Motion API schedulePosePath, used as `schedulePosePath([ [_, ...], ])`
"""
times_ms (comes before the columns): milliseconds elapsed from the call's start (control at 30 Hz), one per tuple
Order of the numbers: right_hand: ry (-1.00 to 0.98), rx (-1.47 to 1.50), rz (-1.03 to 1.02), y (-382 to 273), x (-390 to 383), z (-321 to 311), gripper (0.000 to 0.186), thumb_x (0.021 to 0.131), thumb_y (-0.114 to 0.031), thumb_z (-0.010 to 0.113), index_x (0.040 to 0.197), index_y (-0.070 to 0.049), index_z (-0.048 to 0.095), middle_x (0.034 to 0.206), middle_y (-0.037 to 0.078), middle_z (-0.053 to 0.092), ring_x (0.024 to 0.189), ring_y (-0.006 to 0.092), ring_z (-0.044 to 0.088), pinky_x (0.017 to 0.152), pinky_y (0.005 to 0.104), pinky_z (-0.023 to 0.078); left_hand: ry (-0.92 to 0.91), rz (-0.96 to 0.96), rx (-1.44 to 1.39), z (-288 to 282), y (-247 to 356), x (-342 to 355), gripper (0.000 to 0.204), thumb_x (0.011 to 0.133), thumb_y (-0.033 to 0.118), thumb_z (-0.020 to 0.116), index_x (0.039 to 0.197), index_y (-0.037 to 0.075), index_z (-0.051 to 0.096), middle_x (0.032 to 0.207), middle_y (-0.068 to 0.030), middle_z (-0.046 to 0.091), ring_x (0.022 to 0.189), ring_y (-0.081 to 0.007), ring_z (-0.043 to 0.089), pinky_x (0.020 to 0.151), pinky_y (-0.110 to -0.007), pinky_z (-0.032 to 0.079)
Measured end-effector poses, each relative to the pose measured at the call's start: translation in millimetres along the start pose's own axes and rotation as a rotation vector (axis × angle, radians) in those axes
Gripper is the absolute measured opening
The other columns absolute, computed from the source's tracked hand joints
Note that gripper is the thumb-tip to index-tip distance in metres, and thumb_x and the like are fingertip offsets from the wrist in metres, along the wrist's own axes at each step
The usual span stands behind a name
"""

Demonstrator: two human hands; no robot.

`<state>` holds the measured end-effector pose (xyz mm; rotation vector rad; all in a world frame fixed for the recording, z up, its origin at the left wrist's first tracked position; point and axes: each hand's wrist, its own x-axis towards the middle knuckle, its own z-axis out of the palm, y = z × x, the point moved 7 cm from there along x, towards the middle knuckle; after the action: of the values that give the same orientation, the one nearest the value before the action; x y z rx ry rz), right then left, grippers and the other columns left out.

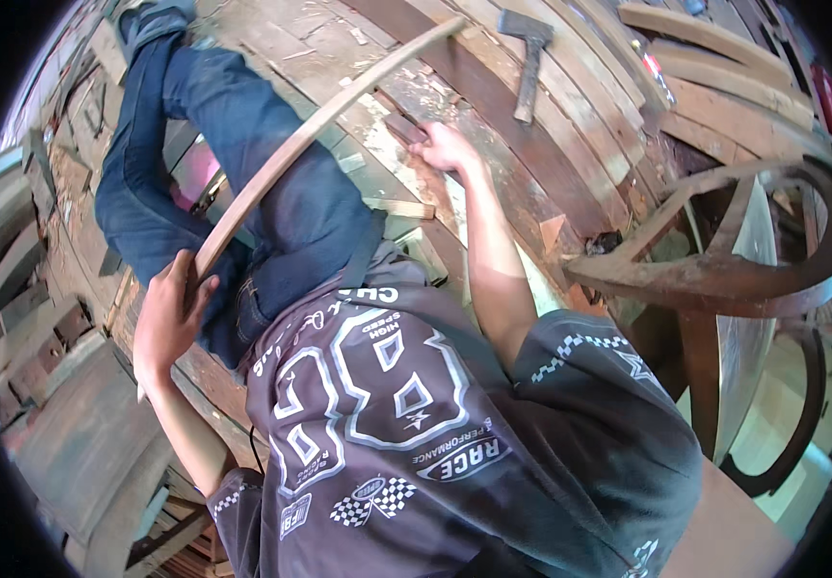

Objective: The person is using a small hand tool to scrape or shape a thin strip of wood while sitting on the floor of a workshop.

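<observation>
My left hand (173,313) is wrapped round the near end of a long, slightly curved wooden strip (339,102). The strip slants across my legs, its far end reaching over the boards at the top. My right hand (448,147) is out beyond my thigh, fingers closed on a small brown wooden block (402,127) near the floor. Part of that block is hidden under the fingers. Farther off, to the right of the strip's tip, lies a hammer (528,60) with a dark head, resting on wooden planks (580,106).
At the right stands a curved wooden chair frame (705,270). Curved wooden pieces (714,48) are stacked at the far right. More timber blocks (40,347) and a broad board (88,443) lie on the left. Offcuts and shavings scatter the floor around my legs.
</observation>
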<state>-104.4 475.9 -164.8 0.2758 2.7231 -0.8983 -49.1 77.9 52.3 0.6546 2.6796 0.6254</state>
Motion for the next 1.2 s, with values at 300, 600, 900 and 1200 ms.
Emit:
schedulePosePath([
  [300, 0.07, 0.098, 0.168, -3, 2, 10, 0.033, 0.081, -0.021, 0.07, 0.108, -0.003, 0.065, 0.102, 0.023, 0.068, 0.099, 0.0378, 0.066, 0.09, 0.0462, 0.052, -0.057, -0.053, 0.031, 6, -21, -2, 0.028, 0.094, 0.017, 0.063, 0.105, -0.007, 0.056, 0.071, -0.0231, 0.055, 0.059, -0.0345, 0.049, 0.056, -0.04, 0.039],
  [600, 0.058, -0.08, 0.063, -18, -7, 14, 0.031, 0.079, -0.006, 0.061, 0.11, -0.002, 0.065, 0.102, 0.023, 0.067, 0.106, 0.0415, 0.062, 0.106, 0.0496, 0.041, -0.111, -0.106, 0.184, -3, -38, 0, 0.039, 0.096, 0.023, 0.062, 0.122, -0.005, 0.055, 0.093, -0.0227, 0.062, 0.086, -0.0355, 0.056, 0.077, -0.042, 0.044],
  [900, 0.15, -0.061, 0.029, -19, -6, 7, 0.036, 0.081, -0.015, 0.065, 0.115, -0.002, 0.062, 0.116, 0.025, 0.06, 0.114, 0.0422, 0.055, 0.102, 0.0494, 0.043, 0.045, 0.019, 0.252, -15, -50, -1, 0.037, 0.099, 0.026, 0.057, 0.124, -0.001, 0.054, 0.09, -0.0191, 0.06, 0.083, -0.0314, 0.054, 0.076, -0.039, 0.044],
  [1200, -0.14, -0.103, -0.033, -73, -8, 32, 0.022, 0.074, -0.013, 0.07, 0.095, -0.006, 0.073, 0.101, 0.013, 0.071, 0.096, 0.0278, 0.069, 0.075, 0.0418, 0.057, 0.072, -0.038, 0.045, -28, -15, 6, 0.019, 0.101, 0.017, 0.052, 0.11, 0.002, 0.055, 0.067, -0.0118, 0.047, 0.061, -0.0206, 0.042, 0.057, -0.035, 0.035],
])
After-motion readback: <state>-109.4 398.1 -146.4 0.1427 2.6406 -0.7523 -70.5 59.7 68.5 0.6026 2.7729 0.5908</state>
